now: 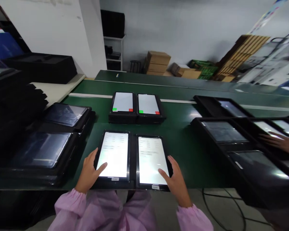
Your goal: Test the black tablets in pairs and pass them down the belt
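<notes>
Two lit tablets lie side by side in a black foam tray at the table's near edge, their white screens showing small text. My left hand (90,171) is closed around the outer edge of the left tablet (114,154), its thumb over the lower screen. On the other side, my right hand (177,179) grips the outer edge of the right tablet (151,157) in the same way, thumb over the glass. The fingers of both hands are partly hidden along the outer edges. Small white labels sit below both screens.
Behind stand two tablets (123,102) with white screens and green and red corners. Dark tablets in black trays (80,128) lie at left, beside stacked trays (12,106). At right, more trays (207,150) hold tablets; another person's hand (279,141) reaches over them.
</notes>
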Action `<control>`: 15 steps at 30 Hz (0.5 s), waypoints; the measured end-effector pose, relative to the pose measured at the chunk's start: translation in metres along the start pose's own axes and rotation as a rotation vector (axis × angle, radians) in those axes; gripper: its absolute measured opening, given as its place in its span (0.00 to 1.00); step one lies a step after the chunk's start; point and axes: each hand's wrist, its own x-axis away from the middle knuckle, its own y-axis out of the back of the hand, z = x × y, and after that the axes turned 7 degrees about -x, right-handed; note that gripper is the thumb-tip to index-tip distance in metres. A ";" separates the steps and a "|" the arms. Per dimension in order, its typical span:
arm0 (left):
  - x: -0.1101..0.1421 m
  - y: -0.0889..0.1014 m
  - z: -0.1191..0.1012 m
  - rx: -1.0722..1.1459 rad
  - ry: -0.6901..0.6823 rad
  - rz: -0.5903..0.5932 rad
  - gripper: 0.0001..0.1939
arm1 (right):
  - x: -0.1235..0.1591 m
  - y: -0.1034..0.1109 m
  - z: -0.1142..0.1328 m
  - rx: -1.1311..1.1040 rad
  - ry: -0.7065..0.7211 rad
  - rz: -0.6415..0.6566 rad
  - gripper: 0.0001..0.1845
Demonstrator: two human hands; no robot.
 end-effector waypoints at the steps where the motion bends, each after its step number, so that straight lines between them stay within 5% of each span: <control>1: -0.002 -0.002 0.000 0.009 0.018 -0.011 0.41 | -0.003 -0.002 0.001 -0.011 0.008 -0.009 0.43; 15: -0.006 -0.002 -0.007 0.025 0.120 -0.016 0.44 | -0.004 -0.008 0.002 0.004 -0.013 -0.037 0.43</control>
